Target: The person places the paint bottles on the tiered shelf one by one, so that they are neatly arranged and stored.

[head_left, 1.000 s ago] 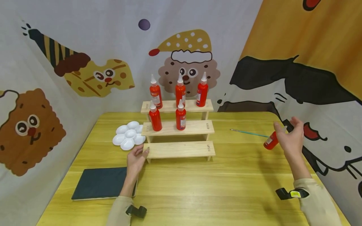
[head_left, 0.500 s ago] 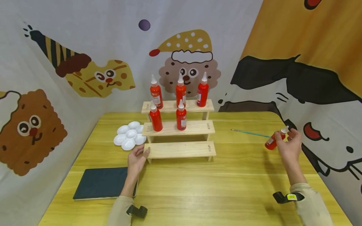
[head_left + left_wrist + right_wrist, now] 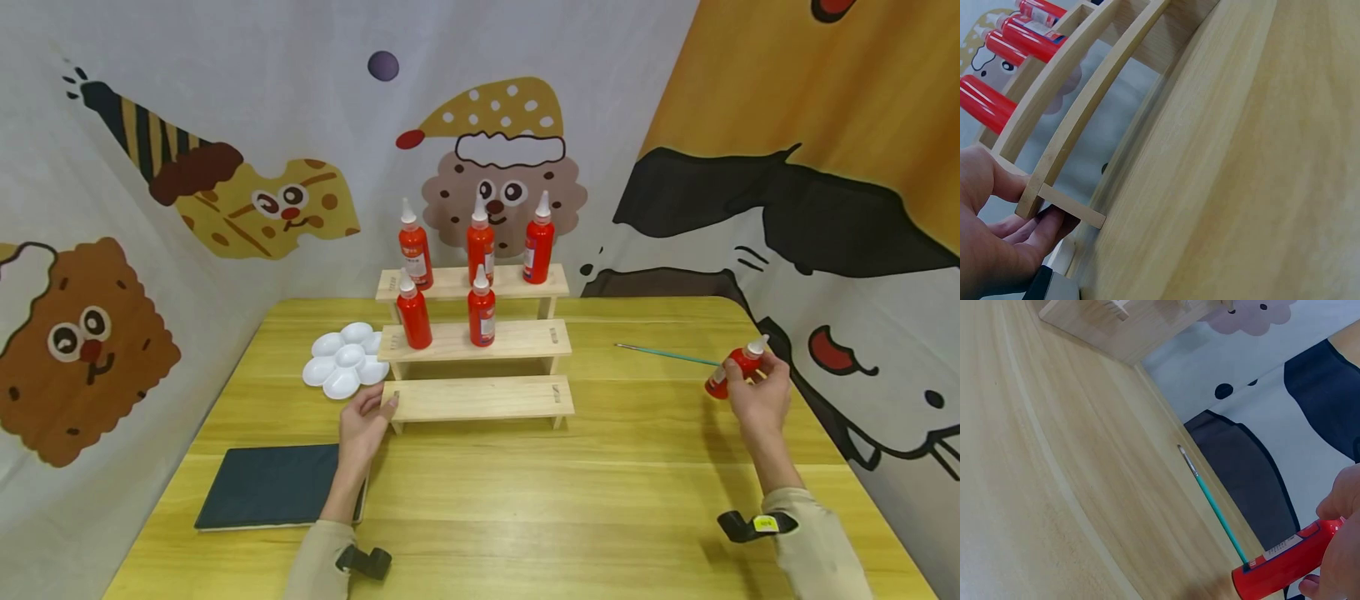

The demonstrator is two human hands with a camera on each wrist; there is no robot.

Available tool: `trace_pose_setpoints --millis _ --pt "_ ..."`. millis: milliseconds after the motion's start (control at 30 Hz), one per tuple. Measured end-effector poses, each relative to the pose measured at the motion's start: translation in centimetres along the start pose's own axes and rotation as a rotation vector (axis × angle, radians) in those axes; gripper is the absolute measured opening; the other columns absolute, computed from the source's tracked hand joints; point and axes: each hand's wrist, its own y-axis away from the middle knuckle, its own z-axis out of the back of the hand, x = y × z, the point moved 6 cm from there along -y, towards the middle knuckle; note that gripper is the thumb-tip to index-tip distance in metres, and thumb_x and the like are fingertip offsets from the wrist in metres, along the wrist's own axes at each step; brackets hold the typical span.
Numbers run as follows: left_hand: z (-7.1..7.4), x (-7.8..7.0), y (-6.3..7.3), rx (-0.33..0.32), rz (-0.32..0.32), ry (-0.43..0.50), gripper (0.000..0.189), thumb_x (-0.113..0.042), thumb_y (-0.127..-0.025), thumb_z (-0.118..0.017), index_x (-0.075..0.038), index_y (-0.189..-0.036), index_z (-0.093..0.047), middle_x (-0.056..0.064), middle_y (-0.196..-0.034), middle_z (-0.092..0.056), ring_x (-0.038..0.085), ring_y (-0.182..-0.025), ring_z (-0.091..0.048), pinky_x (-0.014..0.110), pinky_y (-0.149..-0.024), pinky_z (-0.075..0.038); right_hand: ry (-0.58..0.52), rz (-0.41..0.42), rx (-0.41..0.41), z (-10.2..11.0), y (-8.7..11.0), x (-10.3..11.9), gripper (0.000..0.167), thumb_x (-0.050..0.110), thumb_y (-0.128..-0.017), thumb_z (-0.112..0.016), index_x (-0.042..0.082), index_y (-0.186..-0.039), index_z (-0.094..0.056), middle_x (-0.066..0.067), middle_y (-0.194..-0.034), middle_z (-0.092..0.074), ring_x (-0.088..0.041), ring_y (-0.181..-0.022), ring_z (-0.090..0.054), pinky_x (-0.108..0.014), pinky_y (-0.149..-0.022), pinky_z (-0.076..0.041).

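My left hand grips the left end of the lowest step of a three-tier wooden display stand. In the left wrist view, the thumb lies at the board's end and the fingers curl beneath it. Over at the right side of the table, my right hand holds a red paint bottle with a white nozzle cap. That bottle leans, its cap up and to the right; the right wrist view shows its base end near a paintbrush. Whether the base touches the table cannot be told.
Red bottles stand on the middle tier, others on the top tier. A white flower-shaped palette lies left of the stand, a dark-covered book nearer. The green paintbrush lies left of the held bottle. A printed curtain hangs behind.
My right hand has come down and slightly left, its fingers closing round the bottle's upper part. The bottle has hardly shifted. My left hand stays on the stand.
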Motion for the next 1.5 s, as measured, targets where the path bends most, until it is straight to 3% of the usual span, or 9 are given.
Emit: trace_pose_setpoints --millis 400,633,1067,1500 --pt "0.0 0.0 0.1 0.003 -0.005 -0.013 0.040 -0.010 -0.094 -0.070 0.000 -0.132 -0.064 0.026 -0.129 -0.065 0.028 -0.112 -0.066 0.007 -0.074 -0.050 0.054 0.022 -0.023 -0.6 -0.3 0.2 0.060 0.024 -0.103 -0.054 0.003 -0.154 -0.032 -0.019 -0.155 -0.043 -0.037 -0.140 -0.048 -0.048 -0.114 -0.043" --pt "0.0 0.0 0.1 0.003 -0.005 -0.011 0.040 -0.010 -0.094 -0.070 -0.001 -0.132 -0.064 0.025 -0.130 -0.065 0.026 -0.113 -0.065 0.007 -0.075 -0.050 0.019 0.054 -0.023 -1.1 0.4 1.0 0.056 0.020 -0.103 -0.054 0.003 -0.153 -0.035 -0.017 -0.154 -0.046 -0.034 -0.140 -0.049 -0.043 -0.113 -0.045" --pt "0.0 0.1 0.0 -0.013 -0.019 -0.018 0.038 -0.010 -0.093 -0.070 0.000 -0.130 -0.065 0.026 -0.129 -0.065 0.034 -0.120 -0.062 0.006 -0.074 -0.049 -0.021 0.099 0.066 -2.4 2.1 4.3 0.059 0.019 -0.105 -0.053 0.003 -0.156 -0.030 -0.017 -0.159 -0.040 -0.035 -0.144 -0.044 -0.047 -0.116 -0.041" --pt "-0.1 0.2 0.0 -0.008 -0.015 -0.016 0.038 -0.010 -0.093 -0.070 -0.001 -0.130 -0.065 0.025 -0.129 -0.065 0.031 -0.118 -0.062 0.007 -0.074 -0.049 -0.119 0.159 0.160 -3.9 4.9 8.0 0.056 0.019 -0.106 -0.052 0.003 -0.155 -0.031 -0.014 -0.161 -0.037 -0.034 -0.144 -0.044 -0.047 -0.116 -0.041"
